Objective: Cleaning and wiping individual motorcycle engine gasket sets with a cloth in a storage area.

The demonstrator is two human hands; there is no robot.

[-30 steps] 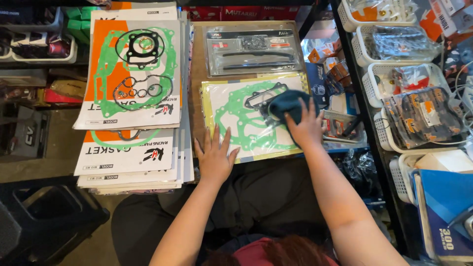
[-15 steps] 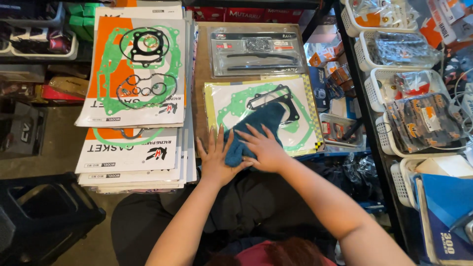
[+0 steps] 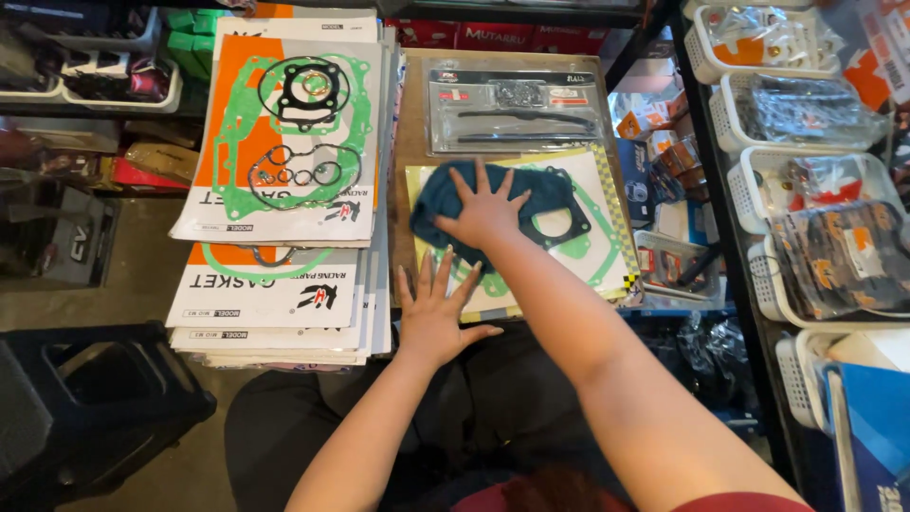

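Note:
A flat gasket pack [image 3: 588, 218] with green and black gaskets on a yellow-edged card lies on a small wooden table [image 3: 412, 123] in front of me. My right hand [image 3: 482, 210] presses flat, fingers spread, on a dark teal cloth [image 3: 445, 190] lying on the pack's upper left part. My left hand [image 3: 434, 318] rests flat with fingers apart on the pack's near left corner, holding nothing. A second clear pack with black parts [image 3: 517, 109] lies just beyond.
Left of the table stands a tall stack of orange, green and white gasket packs [image 3: 284, 180]. White baskets of bagged parts [image 3: 815, 123] line the shelf at right. A black stool [image 3: 95, 398] stands at lower left. Small boxes [image 3: 664, 161] crowd the table's right side.
My right hand has swept the teal cloth from the pack's right side down to its near edge, then up to its upper left. The left hand stayed pressed at the near left corner.

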